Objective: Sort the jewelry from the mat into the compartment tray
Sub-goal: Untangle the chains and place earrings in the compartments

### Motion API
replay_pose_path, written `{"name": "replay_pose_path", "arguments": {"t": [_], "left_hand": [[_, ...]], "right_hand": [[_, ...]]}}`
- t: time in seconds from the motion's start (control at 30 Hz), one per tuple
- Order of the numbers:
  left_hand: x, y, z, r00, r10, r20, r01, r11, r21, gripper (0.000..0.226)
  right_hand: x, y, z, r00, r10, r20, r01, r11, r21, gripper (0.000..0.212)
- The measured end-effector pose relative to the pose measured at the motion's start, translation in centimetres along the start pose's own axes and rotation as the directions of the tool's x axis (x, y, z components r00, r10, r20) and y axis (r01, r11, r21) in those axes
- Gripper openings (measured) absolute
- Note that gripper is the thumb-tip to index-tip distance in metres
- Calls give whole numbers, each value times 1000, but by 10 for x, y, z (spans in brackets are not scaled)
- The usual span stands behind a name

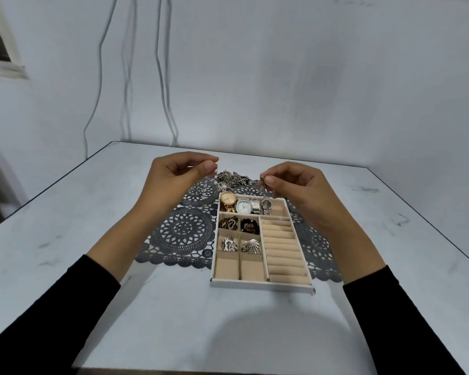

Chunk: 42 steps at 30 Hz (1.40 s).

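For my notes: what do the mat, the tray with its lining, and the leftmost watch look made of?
Mat: dark grey with lace-like cutouts and a slight sheen, probably vinyl or plastic, possibly fabric. Compartment tray: white rigid walls, material unclear. Its beige lining looks matte and velvety. Leftmost watch: gold-toned metal, with shiny highlights on case and bracelet.

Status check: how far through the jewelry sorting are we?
Done: four watches sit in the top compartment of the tray; four small compartments hold pieces. In hand: the right hand pinches a small silver piece; the left hand pinches too, on what I cannot tell. Left: a chain pile and loose bits lie on the mat; the ring rolls are empty.
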<state>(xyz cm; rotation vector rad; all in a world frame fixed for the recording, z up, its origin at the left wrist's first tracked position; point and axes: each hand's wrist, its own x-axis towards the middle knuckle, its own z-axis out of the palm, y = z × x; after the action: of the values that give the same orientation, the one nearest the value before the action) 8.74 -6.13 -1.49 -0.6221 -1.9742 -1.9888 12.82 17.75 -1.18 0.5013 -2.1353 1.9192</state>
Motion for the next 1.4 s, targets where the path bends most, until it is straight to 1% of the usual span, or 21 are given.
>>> {"name": "replay_pose_path", "arguments": {"t": [0.1,0.2,0.37,0.47,0.63,0.8,1.17,1.4], "left_hand": [[-7,1,0,1000,14,-3,-14,1000,-6,12],[-10,1,-1,1000,23,-6,-23,1000,-11,12],[-17,0,1,1000,19,2,-19,1000,-15,12],[-18,0,2,1000,15,3,-15,1000,-3,13],[-19,-2,1,1000,24,4,-24,1000,-5,12],[-18,-1,1,999,34,-6,-34,999,-6,12],[-16,-2,0,999,38,-11,-38,999,-2,12],[-18,-2,3,999,33,4,-33,999,13,12]], "right_hand": [[-11,2,0,999,4,45,-3,1000,-6,15],[-19,5,0,995,32,95,-30,999,-23,15],[-31,9,2,969,90,231,-80,995,-55,19],[-36,9,5,948,147,284,-131,989,-73,17],[-43,12,10,920,176,351,-120,977,-177,11],[-47,14,8,902,211,378,-114,958,-264,12],[-47,18,4,901,255,351,-115,920,-375,15],[-46,13,11,873,281,399,-73,884,-462,11]]}}
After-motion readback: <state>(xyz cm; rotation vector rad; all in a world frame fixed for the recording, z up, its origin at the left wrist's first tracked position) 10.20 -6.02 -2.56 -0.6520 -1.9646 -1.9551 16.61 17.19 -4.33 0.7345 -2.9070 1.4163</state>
